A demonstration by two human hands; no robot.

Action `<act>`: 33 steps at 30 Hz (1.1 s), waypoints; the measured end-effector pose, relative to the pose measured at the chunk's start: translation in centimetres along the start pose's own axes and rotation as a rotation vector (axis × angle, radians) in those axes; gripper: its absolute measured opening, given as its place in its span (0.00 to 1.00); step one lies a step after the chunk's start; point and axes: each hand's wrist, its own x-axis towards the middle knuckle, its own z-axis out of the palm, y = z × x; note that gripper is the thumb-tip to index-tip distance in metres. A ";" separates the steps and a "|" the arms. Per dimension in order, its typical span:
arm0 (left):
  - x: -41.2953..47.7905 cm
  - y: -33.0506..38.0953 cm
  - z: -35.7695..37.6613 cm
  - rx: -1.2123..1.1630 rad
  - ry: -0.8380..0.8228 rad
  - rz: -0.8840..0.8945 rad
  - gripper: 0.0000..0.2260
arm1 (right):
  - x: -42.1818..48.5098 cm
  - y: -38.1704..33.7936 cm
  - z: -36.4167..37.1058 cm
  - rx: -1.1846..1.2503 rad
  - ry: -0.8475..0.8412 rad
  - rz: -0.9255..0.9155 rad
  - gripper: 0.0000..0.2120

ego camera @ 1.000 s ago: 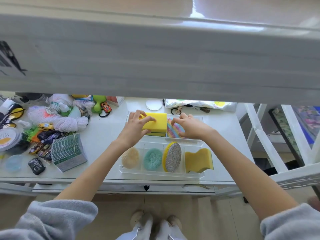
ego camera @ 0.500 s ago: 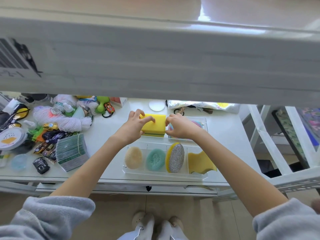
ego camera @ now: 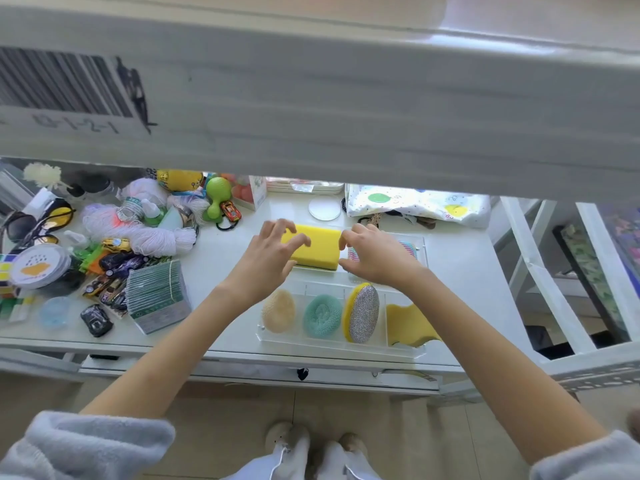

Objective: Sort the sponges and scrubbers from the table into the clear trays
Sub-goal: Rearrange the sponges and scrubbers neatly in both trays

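A yellow block sponge [ego camera: 320, 245] lies in the left part of the far clear tray [ego camera: 421, 247]. My left hand [ego camera: 268, 259] grips its left end and my right hand [ego camera: 375, 256] holds its right end. Under my right hand a striped multicoloured cloth [ego camera: 408, 247] shows in the same tray. The near clear tray [ego camera: 341, 346] holds a beige scrubber [ego camera: 278, 310], a teal scrubber [ego camera: 322, 316], an upright silver-and-yellow scrubber [ego camera: 362, 313] and a wavy yellow sponge [ego camera: 408, 323], each in its own compartment.
A heap of yarn [ego camera: 138, 233], toy cars [ego camera: 114, 261], a card stack [ego camera: 157, 296] and round tins [ego camera: 38, 266] fills the table's left side. A white disc [ego camera: 324, 207] and a dotted bag [ego camera: 415, 204] lie at the back. A shelf beam [ego camera: 311, 109] blocks the view above.
My right hand slid left from the striped cloth to the yellow sponge's right end. The left hand kept its hold on the sponge.
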 end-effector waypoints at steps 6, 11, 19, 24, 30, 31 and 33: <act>-4.7 -0.7 2.2 0.001 -0.320 -0.055 0.15 | -2.4 -4.3 2.7 0.017 -0.175 -0.159 0.13; -5.6 -0.5 4.0 -0.049 -0.393 -0.188 0.22 | -2.0 -4.9 7.1 -0.181 -0.267 -0.118 0.18; -5.4 0.3 4.3 -0.163 -0.305 -0.222 0.22 | -1.9 -4.7 7.8 -0.229 -0.242 -0.123 0.16; -5.2 -0.2 4.0 -0.190 -0.282 -0.234 0.21 | -2.0 -5.0 7.6 -0.257 -0.279 -0.150 0.14; -5.4 -0.8 3.9 -0.200 -0.243 -0.239 0.20 | -1.9 -4.6 5.9 -0.160 -0.278 -0.188 0.18; -5.4 -0.9 3.9 -0.231 -0.240 -0.253 0.19 | -2.0 -4.6 5.7 -0.158 -0.273 -0.194 0.19; -5.5 -0.9 4.1 -0.274 -0.243 -0.267 0.19 | -2.0 -4.8 5.7 -0.190 -0.245 -0.221 0.19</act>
